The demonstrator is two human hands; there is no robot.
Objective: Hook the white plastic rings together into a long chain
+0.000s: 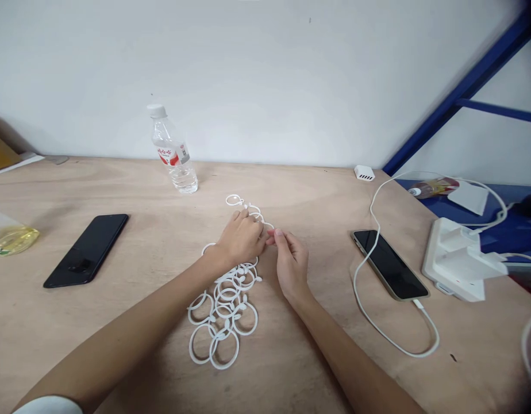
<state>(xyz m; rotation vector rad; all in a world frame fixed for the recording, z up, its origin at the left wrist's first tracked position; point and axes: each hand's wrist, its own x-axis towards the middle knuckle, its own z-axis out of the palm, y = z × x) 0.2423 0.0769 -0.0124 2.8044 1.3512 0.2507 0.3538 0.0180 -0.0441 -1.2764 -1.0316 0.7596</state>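
A chain of several linked white plastic rings [224, 313] lies on the wooden table [291, 356], running from near my forearms up toward a single ring [234, 200] at the far end. My left hand [242, 238] rests on the chain's upper part with its fingers curled over the rings. My right hand [291, 261] meets it from the right, thumb and fingers pinched on a ring at the point where both hands touch. The rings under my left hand are hidden.
A clear water bottle [173, 152] stands at the back. A black phone [88, 249] lies at the left, next to a yellowish packet [11, 238]. At the right a phone [389, 264] is on a white cable [377, 330], beside a white power strip [457, 259].
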